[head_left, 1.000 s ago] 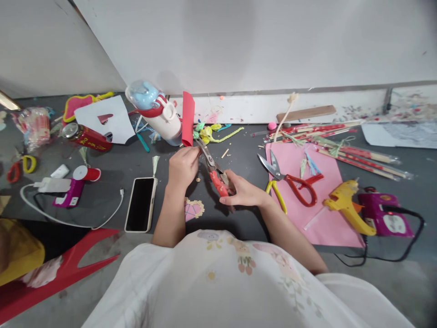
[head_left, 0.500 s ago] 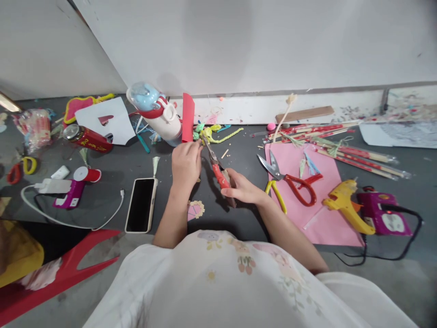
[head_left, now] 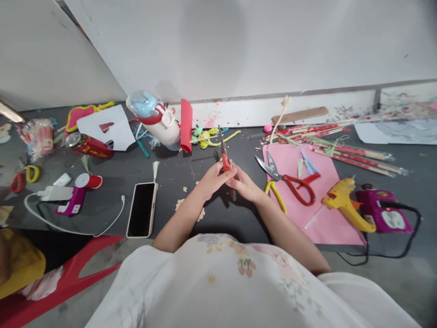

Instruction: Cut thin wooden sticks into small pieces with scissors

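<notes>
Red-handled pliers (head_left: 225, 160) with long, narrow metal jaws point away from me over the middle of the dark table. Both of my hands meet at the handles. My left hand (head_left: 214, 180) is closed against the near part, its thumb lying across toward the other hand. My right hand (head_left: 244, 184) wraps the handles from the right, and its fingers are partly hidden. Beneath my left forearm lies a piece with a pale scalloped edge (head_left: 200, 214), mostly covered. Small pale crumbs (head_left: 185, 189) are scattered left of my hands. Yellow and green clay-like bits (head_left: 205, 138) lie beyond the jaws.
Left stand a phone (head_left: 141, 209), a white bottle (head_left: 164, 130) and a red can (head_left: 89, 146). On the right, large scissors (head_left: 295, 184) rest on pink paper (head_left: 327, 223) beside a yellow glue gun (head_left: 344, 200) with a cable. Wrapped chopsticks (head_left: 362, 159) lie behind.
My left hand has come back from the jaw tips to the handles, beside my right hand. The pliers now point more straight away from me, and their jaws have left the yellow-green bits.
</notes>
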